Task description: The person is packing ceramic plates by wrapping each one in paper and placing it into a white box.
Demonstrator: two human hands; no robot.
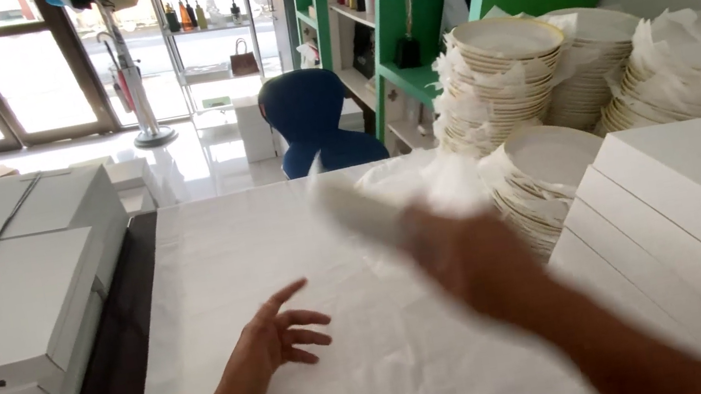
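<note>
Right hand [473, 262] is motion-blurred, grip closed on a white plate [362, 209] wrapped in tissue paper, held tilted above the worktop [218, 246] covered in white paper. Left hand [271, 345] open, fingers spread, hovering just over the paper, holding nothing. Stacks of gold-rimmed plates [504, 69] interleaved with tissue sit at my right, beside flat white boxes [699, 207]. More white boxes with dark ribbon [1, 299] at my left. Blue chair [316, 127] beyond the worktop.

plate [359, 208] | white, motion-blurred | tilted, held above paper-covered table
</note>
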